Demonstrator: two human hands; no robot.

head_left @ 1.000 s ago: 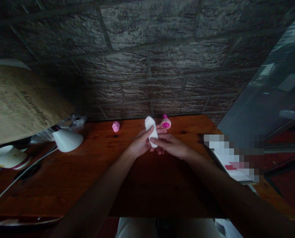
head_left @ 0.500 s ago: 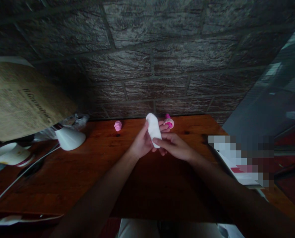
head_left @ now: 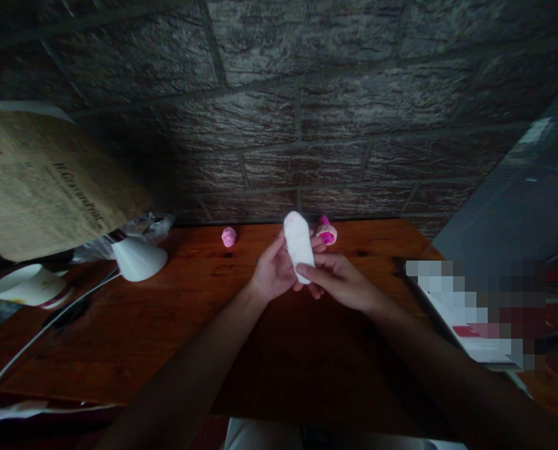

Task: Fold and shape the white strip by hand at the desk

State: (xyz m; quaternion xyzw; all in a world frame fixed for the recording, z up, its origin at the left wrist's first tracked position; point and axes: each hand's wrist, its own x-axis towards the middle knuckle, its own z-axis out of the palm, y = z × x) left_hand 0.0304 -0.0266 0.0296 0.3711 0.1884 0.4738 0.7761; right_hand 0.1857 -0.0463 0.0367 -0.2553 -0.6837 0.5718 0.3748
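Leaning left, the white piece (head_left: 299, 242) looks elongated.

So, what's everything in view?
white piece: one, white, between hands
lump: one, pink, table's far edge
two-tone piece: one, magenta and cream, beyond hands
shade: one, brown newsprint, left
cone: one, white, below shade
cup: one, white, left
cable: one, white, left
plastic: one, clear, behind cone
table: one, brown, beneath
wall: one, grey, behind
blurred item: one, mostly white, right
panel: one, grey, right
lap: one, pale, bottom
left hand, right hand: two, bare, centre
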